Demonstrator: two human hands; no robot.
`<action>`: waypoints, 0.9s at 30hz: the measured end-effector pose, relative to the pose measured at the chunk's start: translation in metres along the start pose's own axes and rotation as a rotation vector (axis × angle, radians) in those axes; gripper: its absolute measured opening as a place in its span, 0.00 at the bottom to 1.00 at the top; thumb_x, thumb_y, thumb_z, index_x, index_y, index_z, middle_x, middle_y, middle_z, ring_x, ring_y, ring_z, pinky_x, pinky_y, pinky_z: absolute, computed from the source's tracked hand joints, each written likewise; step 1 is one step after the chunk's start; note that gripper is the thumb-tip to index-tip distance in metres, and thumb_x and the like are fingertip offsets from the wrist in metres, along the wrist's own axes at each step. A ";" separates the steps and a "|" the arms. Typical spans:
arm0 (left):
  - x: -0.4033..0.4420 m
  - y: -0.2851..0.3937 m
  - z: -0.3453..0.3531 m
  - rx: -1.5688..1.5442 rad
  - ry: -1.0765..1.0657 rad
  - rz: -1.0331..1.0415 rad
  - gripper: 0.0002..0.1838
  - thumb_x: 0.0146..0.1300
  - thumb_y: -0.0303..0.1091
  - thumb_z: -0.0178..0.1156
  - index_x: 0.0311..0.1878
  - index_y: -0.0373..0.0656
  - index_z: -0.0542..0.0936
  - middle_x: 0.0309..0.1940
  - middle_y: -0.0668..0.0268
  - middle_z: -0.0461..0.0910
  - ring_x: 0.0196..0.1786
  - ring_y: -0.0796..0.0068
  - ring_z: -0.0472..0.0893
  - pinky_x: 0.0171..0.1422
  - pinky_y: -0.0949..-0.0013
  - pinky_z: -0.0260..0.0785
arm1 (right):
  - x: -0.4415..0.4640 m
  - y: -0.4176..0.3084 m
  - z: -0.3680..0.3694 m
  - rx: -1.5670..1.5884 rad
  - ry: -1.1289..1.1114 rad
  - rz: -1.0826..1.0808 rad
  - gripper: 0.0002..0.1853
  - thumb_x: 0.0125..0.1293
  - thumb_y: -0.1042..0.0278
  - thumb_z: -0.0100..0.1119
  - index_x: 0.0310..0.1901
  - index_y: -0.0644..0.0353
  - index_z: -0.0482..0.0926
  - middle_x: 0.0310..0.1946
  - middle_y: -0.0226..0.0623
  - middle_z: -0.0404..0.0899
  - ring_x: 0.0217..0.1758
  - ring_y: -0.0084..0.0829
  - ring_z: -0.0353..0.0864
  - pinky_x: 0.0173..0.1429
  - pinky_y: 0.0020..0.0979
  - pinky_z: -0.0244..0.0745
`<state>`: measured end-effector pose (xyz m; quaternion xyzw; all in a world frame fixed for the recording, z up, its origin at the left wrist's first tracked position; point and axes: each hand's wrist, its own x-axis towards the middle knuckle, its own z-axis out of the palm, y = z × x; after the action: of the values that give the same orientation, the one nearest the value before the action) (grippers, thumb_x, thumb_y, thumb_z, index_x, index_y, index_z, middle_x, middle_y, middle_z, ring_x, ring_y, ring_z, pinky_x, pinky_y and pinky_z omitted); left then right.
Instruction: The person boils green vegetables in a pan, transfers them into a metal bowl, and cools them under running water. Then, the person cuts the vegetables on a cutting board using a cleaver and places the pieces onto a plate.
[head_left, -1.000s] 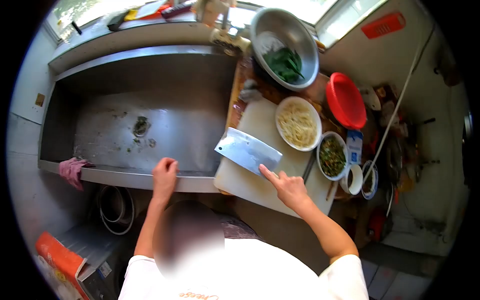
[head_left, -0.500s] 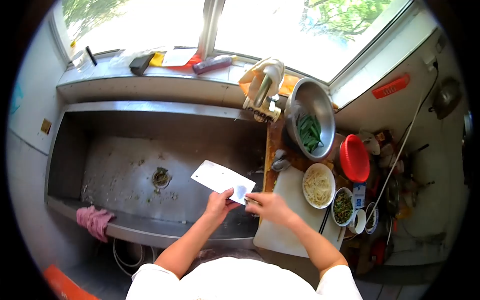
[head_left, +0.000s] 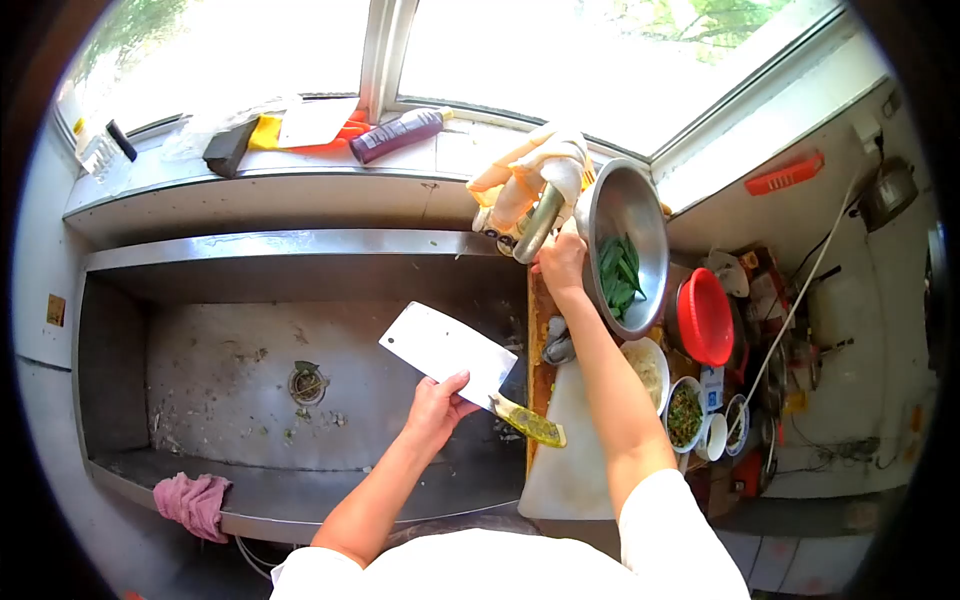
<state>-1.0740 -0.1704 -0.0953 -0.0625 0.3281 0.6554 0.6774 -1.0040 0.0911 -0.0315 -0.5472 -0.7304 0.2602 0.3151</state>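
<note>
The left forearm reaches forward and inward over the front edge of the steel sink (head_left: pixel 225 415), and the left hand (head_left: pixel 432 412) grasps a cleaver (head_left: pixel 445 345) by the blade near its handle end, thumb lying on the upper face. The right arm is stretched much farther forward, across the cutting board (head_left: pixel 570 485), with the right hand (head_left: pixel 563 260) at the metal faucet (head_left: pixel 541 226); its fingers are partly hidden, so whether they are closed around anything cannot be told.

The cleaver is above the sink, flat side up, its handle pointing toward the cutting board. Its broad blade is bright and whitish, with a small dark hole near the far left corner; the handle is mottled yellow-green.

There is one cleaver and one cutting board. On the counter (head_left: pixel 540 375) are one large steel bowl (head_left: pixel 652 235) with green leaves (head_left: pixel 618 272), one red plastic basket (head_left: pixel 706 318) and four smaller bowls: one of pale strips (head_left: pixel 642 368), one of chopped greens (head_left: pixel 684 416), a small white bowl (head_left: pixel 712 438) and a blue-rimmed bowl (head_left: pixel 738 424). One pink cloth (head_left: pixel 193 505) hangs over the sink's front rim, and one purple bottle (head_left: pixel 398 136) lies on the windowsill (head_left: pixel 330 176).
</note>
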 end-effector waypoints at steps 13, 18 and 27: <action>0.001 0.022 0.011 -0.054 -0.073 0.010 0.15 0.60 0.28 0.63 0.50 0.41 0.76 0.45 0.64 0.82 0.46 0.72 0.83 0.50 0.65 0.79 | 0.020 0.034 0.035 0.838 0.401 0.108 0.17 0.68 0.82 0.45 0.58 0.74 0.66 0.34 0.47 0.76 0.28 0.35 0.82 0.35 0.35 0.86; 0.009 0.026 0.011 0.008 -0.053 0.075 0.14 0.60 0.28 0.64 0.49 0.43 0.77 0.43 0.66 0.82 0.45 0.73 0.83 0.49 0.66 0.79 | 0.018 0.026 0.013 0.654 0.256 0.239 0.22 0.68 0.76 0.51 0.64 0.56 0.67 0.26 0.39 0.78 0.18 0.29 0.78 0.19 0.29 0.76; 0.039 0.009 -0.003 -0.006 0.028 0.165 0.13 0.60 0.27 0.63 0.48 0.42 0.77 0.41 0.66 0.82 0.42 0.72 0.83 0.46 0.67 0.78 | -0.165 -0.043 -0.054 -0.097 -1.204 0.336 0.27 0.54 0.62 0.67 0.54 0.62 0.69 0.31 0.41 0.79 0.30 0.35 0.82 0.36 0.36 0.77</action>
<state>-1.0860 -0.1374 -0.1150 -0.0464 0.3399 0.7089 0.6163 -0.9576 -0.0771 0.0071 -0.4257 -0.6947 0.5356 -0.2220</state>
